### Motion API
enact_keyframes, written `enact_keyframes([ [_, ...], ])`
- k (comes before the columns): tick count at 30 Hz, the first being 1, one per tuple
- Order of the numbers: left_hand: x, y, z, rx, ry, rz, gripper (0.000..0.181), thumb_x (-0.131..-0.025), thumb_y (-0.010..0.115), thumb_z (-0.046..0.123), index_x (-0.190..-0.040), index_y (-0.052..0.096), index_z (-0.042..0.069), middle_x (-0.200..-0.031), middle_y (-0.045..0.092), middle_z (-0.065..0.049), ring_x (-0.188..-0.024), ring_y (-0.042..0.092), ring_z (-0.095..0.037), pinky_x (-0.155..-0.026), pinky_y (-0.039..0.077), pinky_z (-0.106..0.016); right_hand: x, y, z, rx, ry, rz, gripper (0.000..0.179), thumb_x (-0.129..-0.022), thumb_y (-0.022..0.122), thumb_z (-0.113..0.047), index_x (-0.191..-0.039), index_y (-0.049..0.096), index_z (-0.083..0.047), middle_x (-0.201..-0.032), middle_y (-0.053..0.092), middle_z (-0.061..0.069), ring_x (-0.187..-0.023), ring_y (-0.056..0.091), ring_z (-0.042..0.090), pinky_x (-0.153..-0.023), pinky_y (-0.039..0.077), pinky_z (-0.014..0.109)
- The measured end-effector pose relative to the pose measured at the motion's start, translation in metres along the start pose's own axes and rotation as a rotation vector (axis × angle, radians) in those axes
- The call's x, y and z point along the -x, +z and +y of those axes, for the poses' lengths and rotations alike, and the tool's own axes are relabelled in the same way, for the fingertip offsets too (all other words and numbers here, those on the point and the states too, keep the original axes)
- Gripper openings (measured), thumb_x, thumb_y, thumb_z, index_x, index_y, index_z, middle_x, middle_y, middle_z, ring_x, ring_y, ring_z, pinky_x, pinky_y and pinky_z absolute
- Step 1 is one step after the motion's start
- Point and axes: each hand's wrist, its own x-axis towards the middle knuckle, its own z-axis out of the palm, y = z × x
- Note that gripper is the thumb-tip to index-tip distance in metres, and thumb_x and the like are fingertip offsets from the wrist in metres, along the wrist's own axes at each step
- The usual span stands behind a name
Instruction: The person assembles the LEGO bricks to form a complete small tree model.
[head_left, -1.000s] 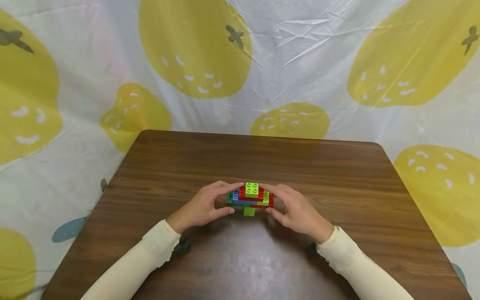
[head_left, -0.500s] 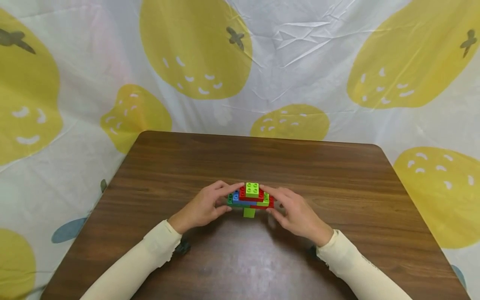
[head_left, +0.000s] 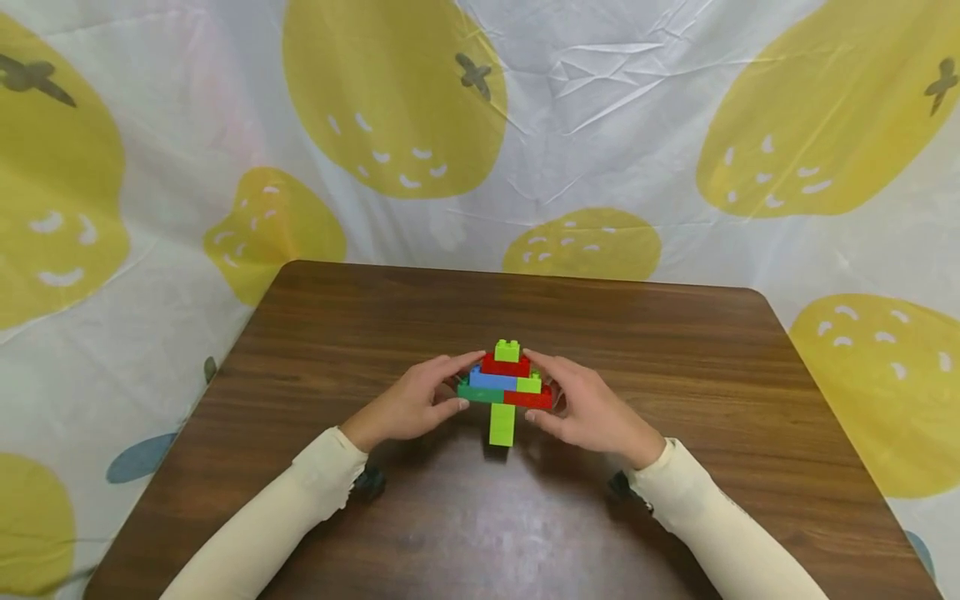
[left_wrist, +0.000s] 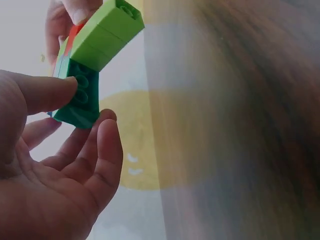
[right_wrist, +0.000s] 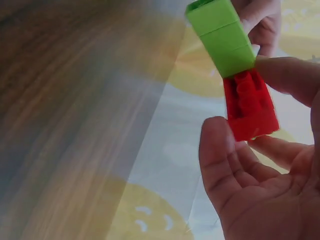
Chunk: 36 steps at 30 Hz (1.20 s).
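Observation:
A tree-shaped build of toy bricks (head_left: 492, 381) is held up between both hands, its front turned to the head camera. Its lime trunk (head_left: 502, 426) points down, with wider green, red and blue rows above and a lime brick (head_left: 507, 351) on top. My left hand (head_left: 408, 402) grips the left end, thumb on the underside of the dark green brick (left_wrist: 82, 107) and fingers behind. At the other end my right hand (head_left: 588, 407) holds the red brick (right_wrist: 256, 122), thumb beneath it. The hollow trunk bottom (right_wrist: 200, 5) shows in the right wrist view.
The build is over a brown wood-grain table (head_left: 480, 533). Behind the table hangs a pale curtain (head_left: 600, 92) with big yellow fruit prints. Dark objects (head_left: 369, 482) show beneath both wrists.
The brick tree has tipped back in both hands, so its front face and longer trunk show instead of the studs on top. Both hands have turned slightly with it.

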Motion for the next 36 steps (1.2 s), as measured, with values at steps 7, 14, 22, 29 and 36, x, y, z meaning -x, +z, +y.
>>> enact_keyframes([
  [7,-0.014,0.000,-0.002,0.021,-0.022,-0.009,0.077,-0.095,0.081,0.018,-0.162,0.043,0.017,-0.131,0.062,-0.009,-0.112,0.069,-0.023,-0.087,0.062,-0.028,-0.010,-0.002,0.008,0.018,0.016,0.030,0.079,-0.088,0.086,-0.017,-0.157,0.049,-0.004,-0.106,0.060,0.001,-0.084,0.060,0.014,-0.071,0.059,0.030],
  [14,-0.026,-0.007,-0.004,0.003,-0.027,0.018,0.074,-0.093,0.083,0.021,-0.159,0.049,0.016,-0.130,0.065,-0.007,-0.106,0.066,-0.020,-0.083,0.061,-0.027,-0.021,-0.011,0.011,0.034,0.041,0.003,0.081,-0.088,0.087,-0.019,-0.157,0.049,-0.005,-0.107,0.061,-0.001,-0.087,0.059,0.015,-0.074,0.056,0.028],
  [22,-0.040,-0.008,-0.014,-0.012,-0.076,0.019,0.072,-0.092,0.085,0.026,-0.156,0.053,0.018,-0.124,0.065,-0.005,-0.102,0.064,-0.019,-0.085,0.060,-0.030,-0.033,-0.012,0.023,0.004,0.070,-0.025,0.076,-0.089,0.087,-0.018,-0.154,0.051,-0.004,-0.114,0.067,0.004,-0.089,0.062,0.018,-0.078,0.058,0.032],
  [29,-0.053,-0.004,-0.027,0.015,-0.152,-0.013,0.071,-0.093,0.083,0.030,-0.156,0.053,0.018,-0.132,0.064,-0.007,-0.112,0.065,-0.023,-0.098,0.059,-0.040,-0.044,-0.009,0.038,-0.054,0.133,-0.058,0.073,-0.088,0.088,-0.019,-0.151,0.054,-0.004,-0.110,0.071,0.004,-0.086,0.064,0.015,-0.079,0.057,0.032],
  [36,-0.065,-0.001,-0.040,0.037,-0.209,-0.031,0.070,-0.094,0.082,0.031,-0.156,0.053,0.019,-0.136,0.065,-0.007,-0.112,0.063,-0.022,-0.100,0.057,-0.041,-0.054,-0.007,0.052,-0.061,0.185,-0.092,0.072,-0.087,0.088,-0.021,-0.149,0.056,-0.004,-0.108,0.072,0.007,-0.087,0.065,0.020,-0.079,0.055,0.035],
])
